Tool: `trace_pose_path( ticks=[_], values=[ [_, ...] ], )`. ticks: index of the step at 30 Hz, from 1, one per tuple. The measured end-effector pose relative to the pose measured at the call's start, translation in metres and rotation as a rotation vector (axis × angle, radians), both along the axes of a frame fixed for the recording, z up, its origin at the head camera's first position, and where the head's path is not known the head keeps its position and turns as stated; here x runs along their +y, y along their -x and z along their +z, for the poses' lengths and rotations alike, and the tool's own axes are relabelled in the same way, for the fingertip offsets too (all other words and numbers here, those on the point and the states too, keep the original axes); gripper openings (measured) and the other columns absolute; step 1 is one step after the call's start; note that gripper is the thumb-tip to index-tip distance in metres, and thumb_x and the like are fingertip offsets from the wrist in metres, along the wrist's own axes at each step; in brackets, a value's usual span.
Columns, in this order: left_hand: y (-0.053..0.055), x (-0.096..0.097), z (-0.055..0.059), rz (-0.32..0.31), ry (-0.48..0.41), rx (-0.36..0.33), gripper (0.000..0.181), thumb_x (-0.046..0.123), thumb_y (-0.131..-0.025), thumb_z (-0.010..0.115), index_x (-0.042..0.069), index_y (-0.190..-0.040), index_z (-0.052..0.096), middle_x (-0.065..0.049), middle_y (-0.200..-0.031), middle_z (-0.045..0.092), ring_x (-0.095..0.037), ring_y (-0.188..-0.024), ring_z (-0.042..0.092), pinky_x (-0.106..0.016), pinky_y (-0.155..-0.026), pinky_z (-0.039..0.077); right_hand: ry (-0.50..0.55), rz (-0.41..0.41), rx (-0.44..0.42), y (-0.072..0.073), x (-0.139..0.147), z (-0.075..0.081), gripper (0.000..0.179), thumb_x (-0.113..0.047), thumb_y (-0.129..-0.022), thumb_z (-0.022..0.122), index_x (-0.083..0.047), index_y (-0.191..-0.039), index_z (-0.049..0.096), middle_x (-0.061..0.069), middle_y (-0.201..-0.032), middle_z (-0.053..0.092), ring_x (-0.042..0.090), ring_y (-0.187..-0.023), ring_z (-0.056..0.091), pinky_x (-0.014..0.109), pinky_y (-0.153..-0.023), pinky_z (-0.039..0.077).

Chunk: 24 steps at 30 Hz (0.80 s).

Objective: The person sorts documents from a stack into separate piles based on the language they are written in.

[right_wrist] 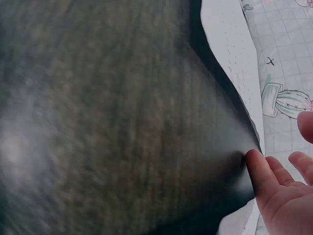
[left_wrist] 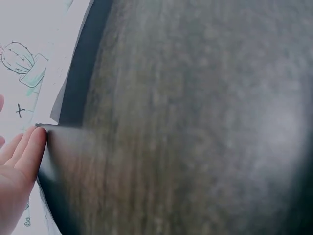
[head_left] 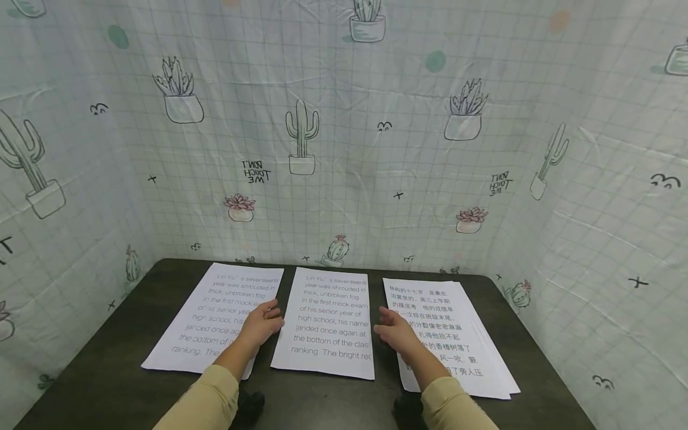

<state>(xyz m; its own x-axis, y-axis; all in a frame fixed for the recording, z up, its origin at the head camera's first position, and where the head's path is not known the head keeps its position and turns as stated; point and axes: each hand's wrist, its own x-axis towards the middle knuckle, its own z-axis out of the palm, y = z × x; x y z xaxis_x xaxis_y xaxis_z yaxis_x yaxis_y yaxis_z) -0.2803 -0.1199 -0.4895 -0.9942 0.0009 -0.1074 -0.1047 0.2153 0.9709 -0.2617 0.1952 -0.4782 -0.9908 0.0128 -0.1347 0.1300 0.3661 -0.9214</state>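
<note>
Three lots of white printed paper lie side by side on a dark table [head_left: 317,406]. The middle paper [head_left: 329,327] and the left paper [head_left: 206,325] carry large English text; the right papers [head_left: 438,316] carry Chinese text, with at least two sheets slightly fanned. My left hand [head_left: 260,327] is between the left and middle papers, fingers loosely extended beside the middle paper's left edge. On the other side, my right hand [head_left: 398,334] hovers near the middle paper's right edge, partly covering the Chinese text. Neither hand grips anything. Whether the fingertips touch paper or table, I cannot tell.
A pale grid-patterned cloth [head_left: 344,179] with cactus drawings hangs behind the table and along both sides. Two dark rounded objects, one of them a black shape [head_left: 249,407], show near the sleeves at the table's front.
</note>
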Motion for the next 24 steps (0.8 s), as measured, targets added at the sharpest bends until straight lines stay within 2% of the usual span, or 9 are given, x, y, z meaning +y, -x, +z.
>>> trace_pose_path(
  ticks=[6, 11, 15, 24],
  values=[
    [-0.003, -0.001, -0.002, -0.018, -0.018, -0.024, 0.066, 0.002, -0.087, 0.058, -0.005, -0.148, 0.033, -0.032, -0.145, 0.043, -0.045, -0.131, 0.048, -0.047, -0.103, 0.048, 0.040, 0.014, -0.024, -0.004, -0.004, 0.000, 0.061, -0.004, -0.092, 0.055, 0.009, -0.147, 0.031, 0.039, -0.143, 0.040, 0.049, -0.129, 0.047, 0.050, -0.101, 0.049],
    [-0.003, -0.001, -0.007, -0.031, -0.067, -0.044, 0.066, 0.001, -0.088, 0.058, -0.006, -0.148, 0.031, -0.033, -0.147, 0.040, -0.044, -0.132, 0.047, -0.044, -0.102, 0.050, 0.081, 0.021, -0.051, -0.008, -0.008, 0.001, 0.061, -0.002, -0.094, 0.053, 0.010, -0.148, 0.029, 0.037, -0.142, 0.041, 0.046, -0.128, 0.049, 0.049, -0.101, 0.049],
    [-0.004, 0.000, -0.008, -0.030, -0.059, -0.050, 0.066, 0.000, -0.087, 0.059, -0.006, -0.148, 0.032, -0.033, -0.145, 0.043, -0.043, -0.130, 0.050, -0.045, -0.100, 0.051, 0.096, 0.019, -0.050, -0.009, -0.009, -0.002, 0.062, 0.001, -0.093, 0.054, 0.011, -0.148, 0.028, 0.036, -0.139, 0.044, 0.042, -0.123, 0.054, 0.047, -0.099, 0.051],
    [-0.008, 0.006, -0.009, -0.039, 0.009, -0.066, 0.075, -0.012, -0.070, 0.060, -0.009, -0.143, 0.040, -0.031, -0.133, 0.055, -0.034, -0.107, 0.065, -0.039, -0.090, 0.054, 0.141, 0.028, -0.047, -0.009, -0.011, -0.009, 0.062, 0.004, -0.091, 0.054, 0.014, -0.147, 0.028, 0.038, -0.136, 0.046, 0.039, -0.117, 0.058, 0.045, -0.093, 0.055]
  ],
)
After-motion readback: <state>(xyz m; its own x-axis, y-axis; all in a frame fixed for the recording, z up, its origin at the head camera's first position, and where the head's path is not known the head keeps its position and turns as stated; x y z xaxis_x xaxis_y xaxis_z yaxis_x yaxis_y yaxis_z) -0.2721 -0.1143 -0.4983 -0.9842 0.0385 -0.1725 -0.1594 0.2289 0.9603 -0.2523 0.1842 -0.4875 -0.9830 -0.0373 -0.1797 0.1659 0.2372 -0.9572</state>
